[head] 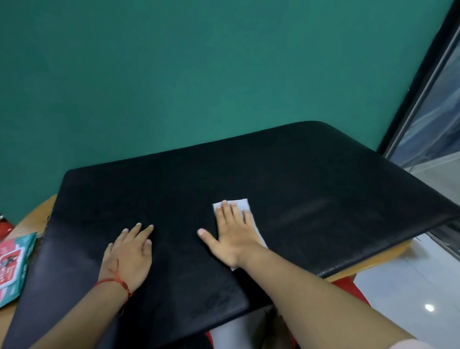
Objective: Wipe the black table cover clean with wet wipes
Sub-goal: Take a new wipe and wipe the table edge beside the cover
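Head view, the only one.

- The black table cover (pixel 264 169) lies spread over a round wooden table (pixel 30 219) and overhangs it at the right, where the edge droops. Its surface is dark with a fine grain, and the far right corner is rounded. A faint pale streak shows to the right of the wipe, and there is a duller sheen near the left edge.
- A white wet wipe (pixel 244 205) lies flat on the cover near its middle.
- The right hand (pixel 232 236) presses on the wipe, palm down, fingers straight, thumb spread.
- The left hand (pixel 132 253) lies flat on the cover beside it, fingers extended, holding nothing. There is a red thread bracelet (pixel 115 281) at the wrist.
- A red and teal wipes pack (pixel 6 267) lies on the bare wood to the left, just off the cover.
- A green wall (pixel 187 67) stands behind.
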Demonstrator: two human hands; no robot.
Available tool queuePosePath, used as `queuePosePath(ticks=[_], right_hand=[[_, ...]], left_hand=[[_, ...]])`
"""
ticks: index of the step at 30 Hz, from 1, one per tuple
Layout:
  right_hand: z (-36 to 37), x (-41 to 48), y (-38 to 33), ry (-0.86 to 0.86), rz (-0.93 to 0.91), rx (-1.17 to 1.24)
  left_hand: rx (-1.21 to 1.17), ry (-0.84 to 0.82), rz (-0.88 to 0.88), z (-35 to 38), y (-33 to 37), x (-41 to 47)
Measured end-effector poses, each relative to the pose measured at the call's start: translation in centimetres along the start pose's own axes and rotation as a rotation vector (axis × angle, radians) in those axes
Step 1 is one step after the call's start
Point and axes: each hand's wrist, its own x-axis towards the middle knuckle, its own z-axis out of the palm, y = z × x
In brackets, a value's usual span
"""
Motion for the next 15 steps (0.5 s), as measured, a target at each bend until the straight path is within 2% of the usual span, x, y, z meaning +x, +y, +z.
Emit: queuePosePath(ticks=[5,12,15], right_hand=[[2.2,-2.7,-5.7,-0.033,-0.165,0.018],[4.3,-7.4,-10.2,-0.039,-0.390,0.045],[4.4,-8.4,-10.7,-0.009,-0.482,0.054]], left_hand=[[-0.074,0.040,-0.010,0.6,0.6,-2.1],[-0.457,0.134,-0.076,-0.7,0.4,-3.7],[-0.530,0.184,-0.095,-1.2,0.9,-4.8]])
